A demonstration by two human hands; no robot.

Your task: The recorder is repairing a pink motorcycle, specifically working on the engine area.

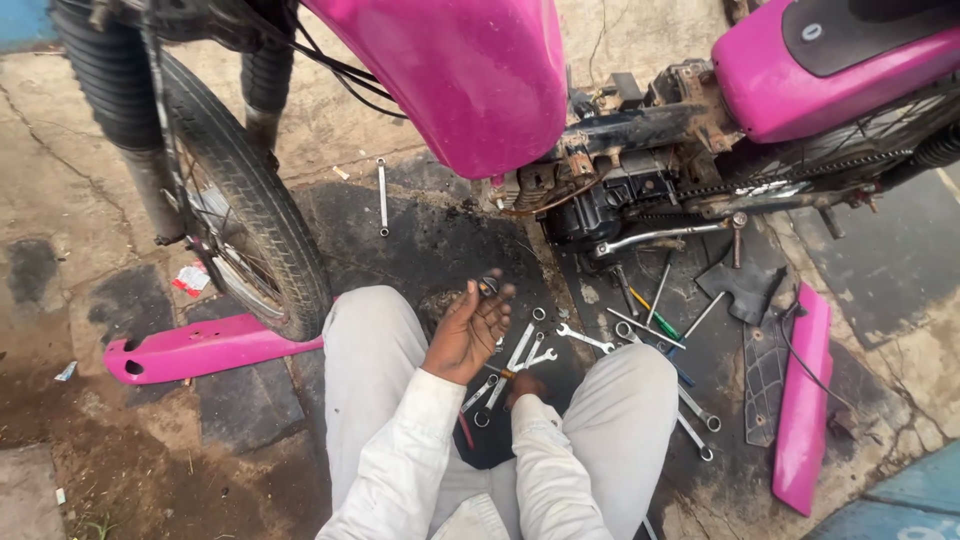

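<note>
Head camera looks down past our knees to oil-stained ground (420,240) beside a pink motorcycle (470,80). Our left hand (468,330) is raised palm up, fingers curled, pinching a small dark metal part (488,286) at the fingertips. Our right hand (525,385) reaches low between our legs, closed around a tool with an orange handle (507,375). Spanners (525,350) lie scattered just beyond it on the dark patch. More spanners and screwdrivers (655,325) lie under the engine (610,200). Pink panels lie near the left (200,347) and right (803,400) edges.
</note>
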